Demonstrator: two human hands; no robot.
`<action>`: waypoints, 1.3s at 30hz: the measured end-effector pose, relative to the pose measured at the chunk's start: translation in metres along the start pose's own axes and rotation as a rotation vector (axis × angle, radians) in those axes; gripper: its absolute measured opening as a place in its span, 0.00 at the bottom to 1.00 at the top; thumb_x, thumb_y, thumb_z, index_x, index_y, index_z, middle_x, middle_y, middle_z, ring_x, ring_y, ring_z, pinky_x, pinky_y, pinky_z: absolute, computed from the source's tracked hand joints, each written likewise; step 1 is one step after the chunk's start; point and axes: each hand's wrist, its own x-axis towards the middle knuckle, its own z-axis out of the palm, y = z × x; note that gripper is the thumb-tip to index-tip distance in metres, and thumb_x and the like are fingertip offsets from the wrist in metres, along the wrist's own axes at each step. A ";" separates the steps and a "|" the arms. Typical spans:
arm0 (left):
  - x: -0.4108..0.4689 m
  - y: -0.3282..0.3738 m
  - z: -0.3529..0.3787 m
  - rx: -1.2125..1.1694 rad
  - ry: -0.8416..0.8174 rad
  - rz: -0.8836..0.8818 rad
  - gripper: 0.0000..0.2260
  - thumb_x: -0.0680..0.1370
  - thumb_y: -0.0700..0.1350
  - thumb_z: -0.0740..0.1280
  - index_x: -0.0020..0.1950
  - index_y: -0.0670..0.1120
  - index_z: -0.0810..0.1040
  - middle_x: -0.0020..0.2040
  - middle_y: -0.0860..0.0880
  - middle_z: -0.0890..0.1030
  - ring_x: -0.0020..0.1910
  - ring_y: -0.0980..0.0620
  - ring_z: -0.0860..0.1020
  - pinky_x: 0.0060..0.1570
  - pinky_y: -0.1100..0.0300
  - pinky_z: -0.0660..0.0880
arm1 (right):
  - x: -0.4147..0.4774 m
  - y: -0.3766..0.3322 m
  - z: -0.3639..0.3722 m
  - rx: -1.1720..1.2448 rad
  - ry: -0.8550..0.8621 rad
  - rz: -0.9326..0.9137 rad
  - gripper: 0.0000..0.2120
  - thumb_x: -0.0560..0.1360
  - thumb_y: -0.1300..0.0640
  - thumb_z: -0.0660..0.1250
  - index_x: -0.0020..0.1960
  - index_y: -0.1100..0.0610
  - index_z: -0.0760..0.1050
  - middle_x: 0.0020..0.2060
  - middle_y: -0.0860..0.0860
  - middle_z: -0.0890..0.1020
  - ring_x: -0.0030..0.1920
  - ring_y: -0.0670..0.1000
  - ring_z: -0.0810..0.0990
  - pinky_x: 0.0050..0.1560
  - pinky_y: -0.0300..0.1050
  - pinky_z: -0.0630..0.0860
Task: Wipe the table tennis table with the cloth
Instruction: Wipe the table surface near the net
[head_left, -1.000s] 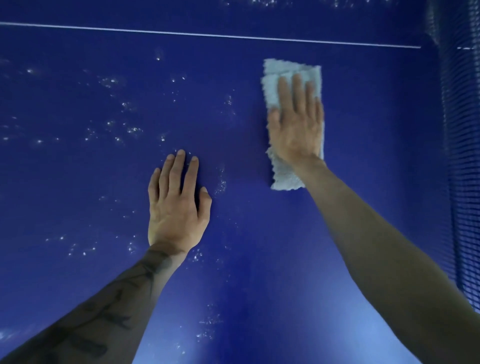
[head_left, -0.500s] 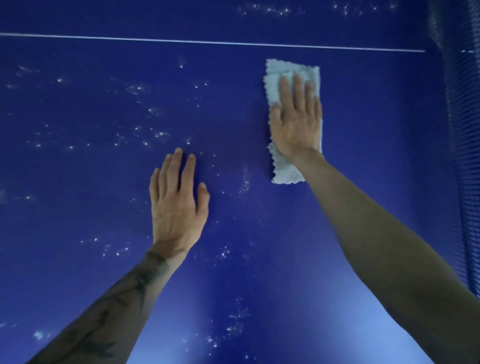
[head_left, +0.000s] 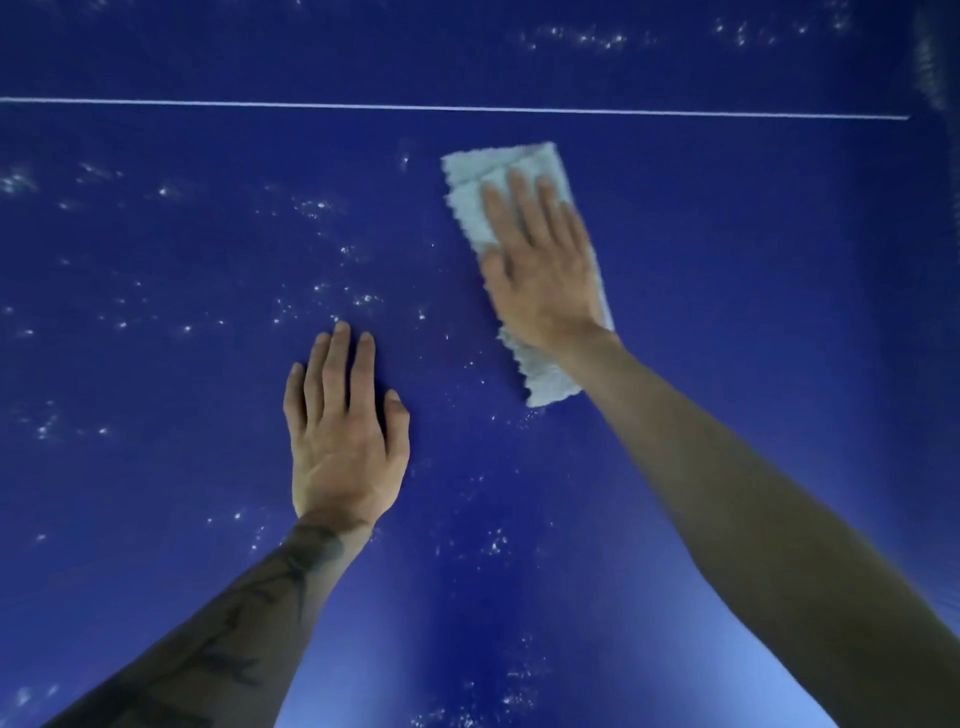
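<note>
The blue table tennis table (head_left: 727, 291) fills the view, dotted with white specks on its left and middle. A folded pale blue cloth (head_left: 470, 176) lies flat on it, right of centre. My right hand (head_left: 540, 265) presses down flat on the cloth, fingers stretched along it, and covers its middle. My left hand (head_left: 345, 431) rests palm down on the bare table, lower and to the left, holding nothing.
A thin white line (head_left: 467, 108) crosses the table beyond the cloth. The net (head_left: 935, 67) runs along the right edge, blurred. White specks (head_left: 317, 205) scatter left of the cloth, with more beyond the line.
My right hand has slid the cloth leftward and tilted it, top end to the left. The view has shifted, so the white line sits lower in the frame. My left hand stays planted.
</note>
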 end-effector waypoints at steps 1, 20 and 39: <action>0.000 0.000 0.001 0.002 0.003 0.004 0.25 0.85 0.47 0.57 0.81 0.40 0.66 0.82 0.42 0.64 0.82 0.41 0.61 0.81 0.41 0.55 | 0.002 0.013 -0.002 -0.007 0.014 0.068 0.29 0.88 0.45 0.44 0.88 0.49 0.46 0.87 0.53 0.46 0.86 0.57 0.43 0.86 0.56 0.43; -0.001 -0.003 0.004 -0.001 0.013 0.021 0.25 0.85 0.48 0.57 0.81 0.41 0.65 0.82 0.41 0.64 0.82 0.41 0.61 0.82 0.41 0.55 | 0.001 0.017 -0.008 0.004 0.040 0.217 0.30 0.88 0.46 0.44 0.87 0.52 0.45 0.87 0.56 0.46 0.86 0.59 0.43 0.85 0.57 0.43; -0.001 -0.003 0.004 -0.006 0.042 0.024 0.26 0.84 0.48 0.59 0.80 0.40 0.66 0.82 0.41 0.64 0.82 0.41 0.61 0.82 0.43 0.54 | -0.051 -0.051 0.022 0.017 0.055 -0.004 0.31 0.86 0.46 0.46 0.87 0.53 0.50 0.87 0.56 0.50 0.86 0.60 0.46 0.85 0.59 0.47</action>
